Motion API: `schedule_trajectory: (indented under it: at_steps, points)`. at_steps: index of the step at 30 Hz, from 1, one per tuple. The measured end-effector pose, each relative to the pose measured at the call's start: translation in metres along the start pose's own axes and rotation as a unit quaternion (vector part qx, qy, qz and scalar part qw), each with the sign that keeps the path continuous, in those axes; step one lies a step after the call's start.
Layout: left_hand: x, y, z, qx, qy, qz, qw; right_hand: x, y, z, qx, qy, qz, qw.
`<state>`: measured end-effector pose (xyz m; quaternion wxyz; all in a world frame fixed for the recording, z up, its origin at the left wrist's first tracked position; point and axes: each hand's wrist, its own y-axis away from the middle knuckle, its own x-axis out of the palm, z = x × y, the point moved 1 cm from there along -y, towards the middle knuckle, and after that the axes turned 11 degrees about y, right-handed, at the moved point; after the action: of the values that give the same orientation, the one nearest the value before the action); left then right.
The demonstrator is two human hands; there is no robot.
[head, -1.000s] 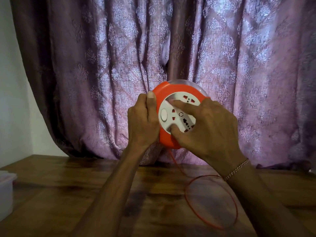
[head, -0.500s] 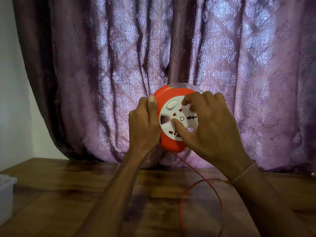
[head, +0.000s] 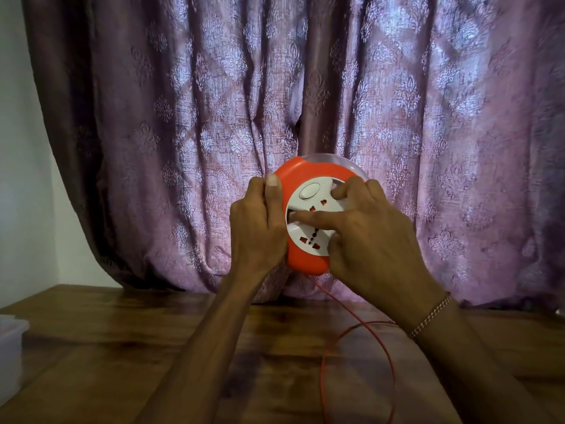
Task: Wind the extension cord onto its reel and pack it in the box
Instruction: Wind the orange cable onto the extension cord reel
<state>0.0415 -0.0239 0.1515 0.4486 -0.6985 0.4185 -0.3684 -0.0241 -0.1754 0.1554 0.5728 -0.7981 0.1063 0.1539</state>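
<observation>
Holding the reel (head: 308,220) up off the table (head: 128,347), in front of the curtain (head: 305,87), the person faces its white socket disc (head: 313,220) toward the camera. The left hand (head: 260,228) wraps the orange rim, thumb laid along the front edge and fingers hidden behind; this grip looks meant to keep the housing from turning. The right hand (head: 367,240) is spread over the disc, forefinger pressed across its middle and the other fingertips hooked at its upper right edge, a hold that suits cranking the disc round to draw cord in. The cord (head: 360,328) leaves the bottom of the reel, drops to the table and lies there in a loose loop that runs out of view at the lower edge, so winding is judged unfinished. Keeping the reel raised lets the slack hang free and feed without snagging. A pale box (head: 12,350) sits at the far left edge of the table, well apart from the reel; whether it is the packing box I cannot tell.
</observation>
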Motion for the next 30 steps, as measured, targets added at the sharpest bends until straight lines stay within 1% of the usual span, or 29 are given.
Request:
schedule_trajectory:
  at_steps: [2, 4, 6, 8, 10, 13, 15, 18, 21, 24, 27, 30]
  points:
    - [0.0, 0.0, -0.002, 0.007, -0.012, -0.003, 1.0, 0.004, 0.001, 0.002, 0.027, -0.019, -0.009, 0.999]
    - [0.0, 0.0, -0.004, 0.005, -0.017, -0.008, 1.0, 0.005, 0.002, 0.003, 0.076, -0.039, -0.019, 0.996]
    - [0.001, -0.001, -0.003, 0.011, -0.024, -0.006, 1.0, 0.005, 0.003, 0.004, 0.12, -0.033, -0.042, 0.991]
    - [0.0, -0.001, -0.002, 0.018, -0.033, 0.001, 0.999, 0.009, 0.003, 0.007, 0.139, -0.031, -0.053, 0.988]
    - [0.0, -0.001, 0.0, 0.015, -0.036, -0.002, 0.999, 0.013, 0.003, 0.008, 0.167, -0.053, -0.063, 0.982]
    - [0.003, 0.002, -0.002, 0.012, -0.026, -0.006, 1.0, 0.019, 0.001, 0.006, 0.214, -0.086, -0.1, 0.968]
    - [0.004, 0.003, -0.004, 0.013, -0.029, -0.005, 0.999, 0.02, 0.0, 0.006, 0.223, -0.097, -0.102, 0.965]
    - [0.003, 0.002, -0.003, 0.003, -0.023, -0.007, 1.0, 0.018, 0.0, 0.006, 0.201, -0.091, -0.098, 0.97]
    - [0.002, 0.001, -0.005, 0.004, -0.014, -0.009, 1.0, 0.012, -0.001, 0.001, 0.153, -0.092, -0.107, 0.978]
    - [-0.002, -0.002, -0.002, 0.0, -0.017, -0.013, 1.0, 0.005, -0.004, -0.006, 0.057, -0.123, -0.067, 0.988]
    - [-0.005, -0.002, -0.001, -0.004, -0.026, -0.019, 0.999, 0.006, -0.004, -0.012, -0.04, -0.088, -0.015, 0.995]
    - [-0.005, -0.003, -0.002, -0.001, -0.029, -0.025, 0.999, 0.01, -0.003, -0.009, -0.057, -0.053, 0.028, 0.997]
